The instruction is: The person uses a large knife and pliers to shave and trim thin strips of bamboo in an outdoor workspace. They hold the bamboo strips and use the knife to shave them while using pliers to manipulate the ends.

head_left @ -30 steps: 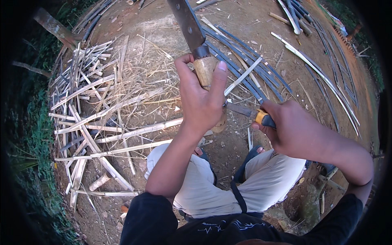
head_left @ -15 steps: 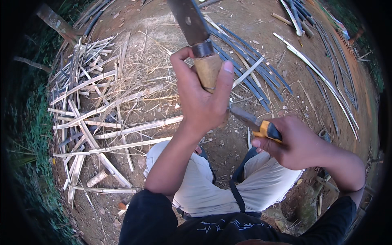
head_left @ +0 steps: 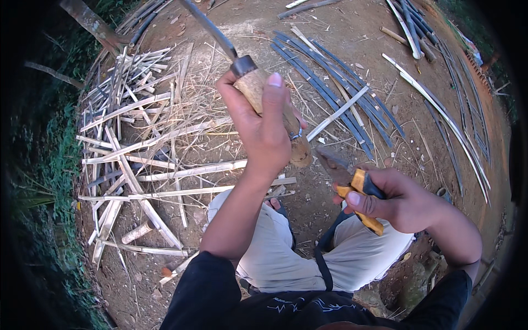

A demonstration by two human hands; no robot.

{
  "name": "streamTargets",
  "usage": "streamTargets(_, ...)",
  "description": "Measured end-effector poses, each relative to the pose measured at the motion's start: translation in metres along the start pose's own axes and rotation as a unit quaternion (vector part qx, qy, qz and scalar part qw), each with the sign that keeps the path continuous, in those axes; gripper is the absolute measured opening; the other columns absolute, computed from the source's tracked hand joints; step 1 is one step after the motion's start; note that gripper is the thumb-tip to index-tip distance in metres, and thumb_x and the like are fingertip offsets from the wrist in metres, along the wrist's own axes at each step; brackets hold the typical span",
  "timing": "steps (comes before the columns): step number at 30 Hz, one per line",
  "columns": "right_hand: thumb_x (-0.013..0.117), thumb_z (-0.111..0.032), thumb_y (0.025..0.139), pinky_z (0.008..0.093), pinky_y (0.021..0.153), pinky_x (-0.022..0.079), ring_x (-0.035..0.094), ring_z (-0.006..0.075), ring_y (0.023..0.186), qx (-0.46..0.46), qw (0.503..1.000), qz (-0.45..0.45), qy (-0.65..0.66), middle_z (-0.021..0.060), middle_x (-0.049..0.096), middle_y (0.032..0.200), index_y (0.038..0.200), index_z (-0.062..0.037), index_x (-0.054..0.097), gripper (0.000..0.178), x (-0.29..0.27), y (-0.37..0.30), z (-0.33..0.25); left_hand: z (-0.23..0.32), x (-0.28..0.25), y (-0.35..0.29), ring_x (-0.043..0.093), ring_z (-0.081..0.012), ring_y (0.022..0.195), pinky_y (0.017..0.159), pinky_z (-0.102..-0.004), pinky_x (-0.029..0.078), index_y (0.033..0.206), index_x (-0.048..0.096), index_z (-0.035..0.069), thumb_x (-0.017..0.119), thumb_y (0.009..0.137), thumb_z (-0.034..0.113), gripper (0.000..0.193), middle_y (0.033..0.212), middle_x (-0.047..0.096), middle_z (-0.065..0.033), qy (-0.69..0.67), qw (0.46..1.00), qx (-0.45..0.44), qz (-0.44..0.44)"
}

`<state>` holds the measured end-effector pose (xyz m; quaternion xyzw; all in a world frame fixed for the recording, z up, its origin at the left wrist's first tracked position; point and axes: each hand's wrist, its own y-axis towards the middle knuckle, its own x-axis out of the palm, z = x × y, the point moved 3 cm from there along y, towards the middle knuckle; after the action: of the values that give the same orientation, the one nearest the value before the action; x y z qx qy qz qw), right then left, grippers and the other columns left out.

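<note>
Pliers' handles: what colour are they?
The handles are yellow with dark parts, clearest in the head view.

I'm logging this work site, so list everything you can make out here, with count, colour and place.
Knife: 1, grey blade, brown handle, upper middle
Wire loop: 1, silvery, around the knife's handle
Pliers-like tool: 1, yellow and black, right of middle
Split strips: many, mostly pale, piled at left
Fibrous shavings: many, straw-coloured, beside the pile
Dark strips: several, blue-grey, upper middle
Single strip: 1, pale, across the dark strips
Poles: several, dark, upper right
Trunk: 1, grey-brown, upper left
Foliage: uncountable, green, left edge
Trousers: 1 pair, pale, lower middle
Shirt: 1, black, bottom
Left hand: 1, bare, around the knife
Right hand: 1, bare, gripping the tool
</note>
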<state>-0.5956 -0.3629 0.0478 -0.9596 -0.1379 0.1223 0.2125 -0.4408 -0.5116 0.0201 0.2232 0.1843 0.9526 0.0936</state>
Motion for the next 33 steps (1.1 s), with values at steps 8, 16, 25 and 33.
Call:
streamTargets(8,0.057,-0.029,0.104,0.0263,0.071,0.045,0.052,0.0085,0.075,0.031,0.988,0.057,0.140,0.0071,0.069,0.100,0.104,-0.0002,0.057,0.029,0.004,0.004,0.000,-0.021,0.001,-0.005,0.054,-0.0098,0.062,0.053,-0.0245,0.046,0.122,0.031,0.004,0.058,0.099,0.019,0.039,0.085,0.053,-0.0077,0.059,0.997,0.031,-0.027)
streamTargets(16,0.060,-0.025,0.102,0.0263,0.063,0.045,0.052,0.0073,0.068,0.048,0.992,0.071,0.095,0.0042,0.065,0.087,0.110,-0.0026,0.056,0.024,-0.008,0.004,0.029,-0.022,0.003,-0.005,0.053,-0.0071,0.068,0.056,-0.0231,0.045,0.119,0.033,0.003,0.062,0.098,0.023,0.041,0.088,0.055,-0.0062,-0.004,0.998,-0.062,-0.031)
streamTargets(25,0.073,-0.032,0.094,0.0216,0.045,0.037,0.049,0.0033,0.051,0.081,0.985,0.125,0.084,-0.0024,0.058,0.068,0.090,-0.0035,0.062,0.031,-0.011,0.000,0.022,-0.031,0.004,-0.005,0.053,-0.0089,0.073,0.062,-0.0265,0.046,0.120,0.034,0.002,0.065,0.097,0.025,0.045,0.089,0.056,-0.0076,0.075,0.997,-0.017,-0.030)
streamTargets(33,0.069,-0.029,0.096,0.0244,0.048,0.039,0.049,0.0049,0.051,0.044,0.994,0.091,0.048,-0.0044,0.054,0.061,0.078,-0.0049,0.063,0.031,-0.010,-0.001,0.023,-0.031,0.006,-0.008,0.054,-0.0096,0.075,0.064,-0.0277,0.046,0.120,0.035,0.002,0.065,0.096,0.023,0.044,0.089,0.056,-0.0078,0.073,0.995,-0.048,-0.037)
